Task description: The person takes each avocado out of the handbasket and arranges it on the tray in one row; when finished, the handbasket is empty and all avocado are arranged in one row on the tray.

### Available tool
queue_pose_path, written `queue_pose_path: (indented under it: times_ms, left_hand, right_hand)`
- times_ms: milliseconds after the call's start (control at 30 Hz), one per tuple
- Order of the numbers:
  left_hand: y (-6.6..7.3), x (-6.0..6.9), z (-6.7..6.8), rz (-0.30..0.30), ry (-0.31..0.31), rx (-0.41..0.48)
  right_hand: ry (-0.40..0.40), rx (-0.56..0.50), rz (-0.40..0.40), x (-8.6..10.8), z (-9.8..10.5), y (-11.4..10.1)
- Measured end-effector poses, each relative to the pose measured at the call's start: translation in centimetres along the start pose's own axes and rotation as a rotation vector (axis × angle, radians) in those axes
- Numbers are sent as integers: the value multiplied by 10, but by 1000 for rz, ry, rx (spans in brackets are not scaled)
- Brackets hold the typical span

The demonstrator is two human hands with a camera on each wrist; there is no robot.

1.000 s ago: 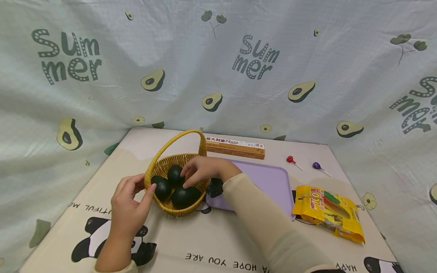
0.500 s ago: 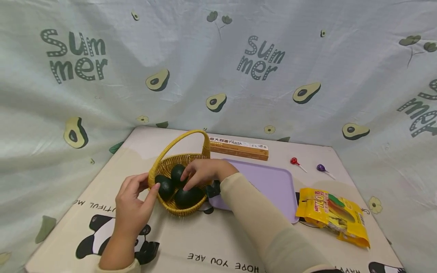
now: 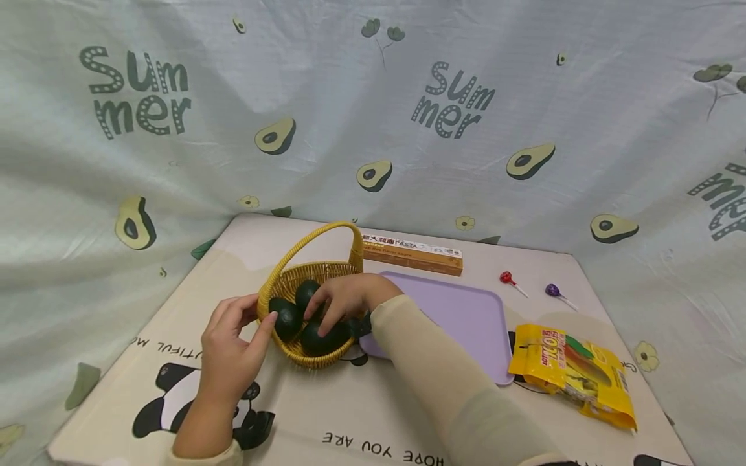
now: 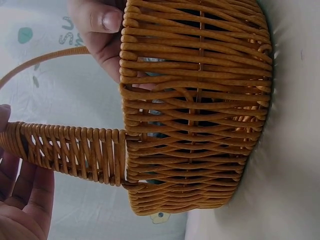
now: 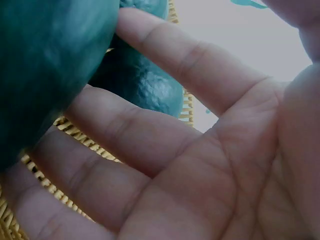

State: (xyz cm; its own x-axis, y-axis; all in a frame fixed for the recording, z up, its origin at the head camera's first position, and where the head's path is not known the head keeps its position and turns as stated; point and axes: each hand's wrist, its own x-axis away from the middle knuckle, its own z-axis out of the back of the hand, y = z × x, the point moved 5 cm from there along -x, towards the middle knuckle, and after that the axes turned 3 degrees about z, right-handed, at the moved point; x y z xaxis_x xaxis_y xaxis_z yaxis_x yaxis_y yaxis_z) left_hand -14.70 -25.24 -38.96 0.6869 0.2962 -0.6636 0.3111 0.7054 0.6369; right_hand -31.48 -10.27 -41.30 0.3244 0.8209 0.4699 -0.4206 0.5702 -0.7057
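Observation:
A yellow wicker basket [image 3: 313,362] holds three dark green avocados. My left hand [image 3: 230,346] grips the side of the basket where its handle meets the rim, thumb inside near the left avocado [image 3: 287,320]. In the left wrist view, fingers [image 4: 30,190] lie behind the handle's base [image 4: 75,150]. My right hand [image 3: 344,301] reaches into the basket from the right. Its thumb is on the front avocado [image 3: 317,340] and its fingers dip behind it, beside the back avocado [image 3: 305,292]. In the right wrist view, those fingers [image 5: 130,125] curve around the large avocado [image 5: 50,65].
A lilac tray [image 3: 466,310] lies right of the basket, partly under my right sleeve. Behind stands a long pasta box [image 3: 414,257]. Farther right are a red lollipop [image 3: 507,278], a purple lollipop [image 3: 553,291] and a yellow candy bag [image 3: 574,372]. Printed cloth walls surround the table.
My right hand has lowered deeper into the basket, its thumb and fingers closing around the front avocado. My left hand keeps its place on the basket. The head view has shifted slightly.

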Motion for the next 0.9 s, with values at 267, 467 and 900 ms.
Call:
queue_pose_path:
  times_ms: [267,467,900]
  left_hand:
    - [-1,0,2,-1,11,15]
    - [0,-1,0,-14,7,13]
    - [1,0,0,0,8,3]
  right_hand:
    - [-22,66,-21,-8,-2,-5]
    - [-20,93,-44,-7,-4,-4]
    - [31,182,-4,-2,0,-7]
